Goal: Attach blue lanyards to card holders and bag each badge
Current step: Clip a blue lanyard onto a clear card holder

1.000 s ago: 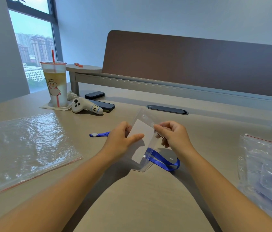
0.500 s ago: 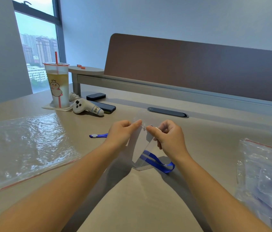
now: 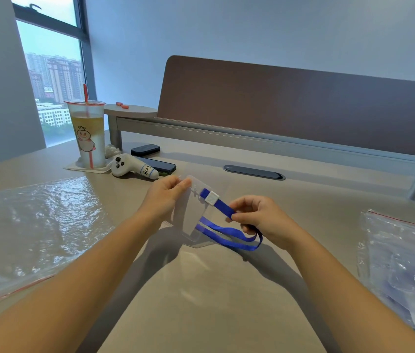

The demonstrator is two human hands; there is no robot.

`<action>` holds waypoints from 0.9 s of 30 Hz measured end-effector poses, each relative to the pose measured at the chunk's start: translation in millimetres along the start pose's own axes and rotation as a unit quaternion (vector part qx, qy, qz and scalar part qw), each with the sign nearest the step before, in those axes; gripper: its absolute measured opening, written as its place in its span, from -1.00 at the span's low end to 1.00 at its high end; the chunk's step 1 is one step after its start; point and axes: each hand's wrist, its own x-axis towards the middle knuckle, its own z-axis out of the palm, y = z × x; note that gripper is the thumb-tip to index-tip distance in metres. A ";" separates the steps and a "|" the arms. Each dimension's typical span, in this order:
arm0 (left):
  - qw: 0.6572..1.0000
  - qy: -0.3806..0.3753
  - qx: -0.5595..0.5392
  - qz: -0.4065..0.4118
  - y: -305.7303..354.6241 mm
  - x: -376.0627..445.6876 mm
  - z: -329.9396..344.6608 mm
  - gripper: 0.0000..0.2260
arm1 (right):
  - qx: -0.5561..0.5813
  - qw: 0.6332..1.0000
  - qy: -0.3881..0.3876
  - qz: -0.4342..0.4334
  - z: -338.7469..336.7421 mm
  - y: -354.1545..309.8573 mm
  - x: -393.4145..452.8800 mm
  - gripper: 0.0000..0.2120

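Daylight from a tall window falls across the tan table (image 3: pixel 201 301), where the clear card holder (image 3: pixel 188 215) stands tilted just above the surface, between the two hands. The left hand (image 3: pixel 163 197) pinches the holder's top corner while the right hand (image 3: pixel 260 220) pinches the blue lanyard (image 3: pixel 220 205), whose white clasp (image 3: pixel 211 197) sits at the holder's top slot. To finish well, I would keep the left grip firm, tug gently to test the clasp, then reach for a bag (image 3: pixel 405 263) on the right.

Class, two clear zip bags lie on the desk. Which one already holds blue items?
The zip bag at the right edge: blue shapes show through its plastic. The bag on the left shows only the desk beneath.
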 end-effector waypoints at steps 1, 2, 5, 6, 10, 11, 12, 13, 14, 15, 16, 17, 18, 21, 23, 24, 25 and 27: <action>1.000 -0.001 -0.002 0.000 0.5 -0.5 -3.4 -0.83 | -0.013 1.000 -0.018 0.008 -1.0 -1.1 -0.2 -0.81; 1.000 0.000 -0.006 0.002 1.0 -0.9 -6.5 -0.84 | -0.022 0.999 -0.031 0.015 -1.8 -2.5 -0.1 -0.80; 1.000 0.002 -0.020 0.006 3.0 -1.7 -14.5 -0.83 | -0.033 0.998 -0.045 0.029 -3.4 -6.4 -0.8 -0.82; 1.000 0.000 -0.017 0.006 3.9 -1.9 -17.1 -0.83 | -0.040 0.998 -0.041 0.033 -3.7 -7.4 -1.1 -0.84; 0.998 -0.043 0.028 0.030 8.3 -3.7 -26.4 -0.80 | -0.039 0.999 -0.023 0.027 -4.8 -9.7 0.8 -0.83; 0.996 -0.063 0.041 0.040 9.5 -5.0 -27.9 -0.79 | -0.037 0.999 -0.022 0.024 -5.1 -10.6 1.8 -0.82; 0.994 -0.085 0.052 0.049 10.5 -6.5 -28.6 -0.78 | -0.037 0.999 -0.021 0.021 -5.3 -11.5 3.0 -0.81; 0.991 -0.107 0.062 0.057 11.5 -8.1 -28.8 -0.77 | -0.038 0.999 -0.022 0.019 -5.3 -12.7 4.1 -0.80; 0.987 -0.128 0.077 0.061 11.9 -9.6 -28.6 -0.77 | -0.037 0.999 -0.022 0.016 -5.0 -13.9 5.3 -0.79; 0.983 -0.145 0.096 0.063 12.4 -11.1 -27.9 -0.77 | -0.035 0.999 -0.021 0.015 -4.6 -15.0 6.4 -0.79; 0.979 -0.160 0.112 0.062 12.5 -12.3 -26.9 -0.77 | -0.031 0.999 -0.019 0.013 -3.9 -15.7 7.6 -0.79; 0.975 -0.175 0.120 0.060 12.7 -13.1 -25.7 -0.77 | -0.026 0.999 -0.017 0.011 -3.2 -16.2 8.7 -0.79; 0.973 -0.190 0.122 0.056 12.8 -13.5 -24.0 -0.78 | -0.023 1.000 -0.013 0.008 -2.5 -16.6 9.8 -0.80; 0.963 -0.228 0.137 0.053 13.1 -12.7 -19.1 -0.81 | -0.030 1.000 -0.004 -0.002 -1.5 -18.3 13.0 -0.81; 0.953 -0.249 0.162 0.055 13.2 -11.7 -15.9 -0.83 | -0.035 0.999 0.005 -0.008 -1.8 -21.1 13.8 -0.82; 0.949 -0.258 0.174 0.055 13.1 -11.1 -14.2 -0.84 | -0.028 0.999 0.013 -0.012 -2.3 -22.5 14.5 -0.82; 0.944 -0.267 0.185 0.055 12.4 -10.6 -12.7 -0.85 | -0.017 0.999 0.025 -0.017 -3.1 -23.5 15.1 -0.82; 0.935 -0.283 0.207 0.053 11.4 -10.7 -9.3 -0.88 | -0.007 0.998 0.052 -0.032 -3.7 -26.0 16.7 -0.83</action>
